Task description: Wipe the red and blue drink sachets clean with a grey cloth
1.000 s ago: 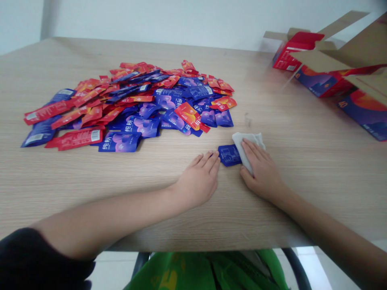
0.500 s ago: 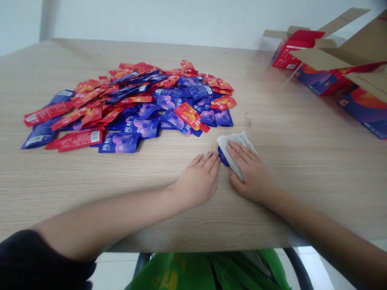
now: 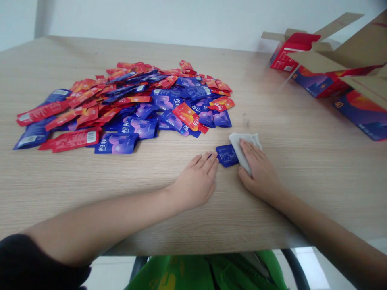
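A blue sachet lies on the table in front of me, its printed side with small white text facing up. The fingers of my left hand are together and press down on its left end, which they mostly hide. My right hand holds a folded white cloth flat against the sachet's right end, fingers on top and thumb at the near edge. Left of both hands is a large heap of red and blue sachets, some overlapping, with barcodes or flower-like prints showing.
Open cardboard boxes stand at the right: a small red one at the back, a red-and-blue one before it, and another marked 40 cut off by the frame. A pale wall rises behind the wooden table.
My right hand and the cloth have slid to the right along the sachet, uncovering more of its blue surface. My left hand stays almost where it was. The view has shifted slightly.
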The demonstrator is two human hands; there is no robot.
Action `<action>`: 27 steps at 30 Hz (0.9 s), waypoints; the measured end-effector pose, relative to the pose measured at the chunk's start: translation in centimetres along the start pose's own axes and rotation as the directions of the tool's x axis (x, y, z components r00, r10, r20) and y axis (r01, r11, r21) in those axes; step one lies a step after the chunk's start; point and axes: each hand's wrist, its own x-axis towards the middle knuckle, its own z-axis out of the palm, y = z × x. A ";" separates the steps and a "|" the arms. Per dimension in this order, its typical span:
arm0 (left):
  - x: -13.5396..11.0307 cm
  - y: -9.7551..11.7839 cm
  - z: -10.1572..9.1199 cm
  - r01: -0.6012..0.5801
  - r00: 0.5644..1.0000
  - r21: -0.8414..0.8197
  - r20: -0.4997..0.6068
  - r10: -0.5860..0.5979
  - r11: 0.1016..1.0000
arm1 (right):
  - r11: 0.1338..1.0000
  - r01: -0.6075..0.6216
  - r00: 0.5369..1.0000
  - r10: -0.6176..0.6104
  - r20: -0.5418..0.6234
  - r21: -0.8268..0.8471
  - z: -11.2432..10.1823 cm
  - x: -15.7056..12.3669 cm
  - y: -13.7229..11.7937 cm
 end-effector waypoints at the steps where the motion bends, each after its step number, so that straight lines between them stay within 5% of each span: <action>1: 0.0 0.0 0.0 0.000 1.000 -0.002 -0.001 0.000 1.000 | 1.000 0.027 1.000 -0.027 -0.004 0.012 0.1 0.3 -0.6; 9: 0.0 0.0 0.2 0.004 1.000 -0.007 -0.028 -0.005 1.000 | 0.970 0.242 0.968 -0.243 0.063 0.024 0.4 1.3 -3.2; 20: 0.0 -0.1 0.0 0.003 1.000 -0.023 0.010 -0.003 1.000 | 1.000 -0.022 1.000 0.022 -0.008 0.003 -0.5 -1.0 2.5; 27: 0.0 0.0 0.2 0.003 1.000 -0.014 -0.012 -0.003 1.000 | 0.994 0.053 0.998 -0.050 -0.037 0.100 -0.2 0.3 0.5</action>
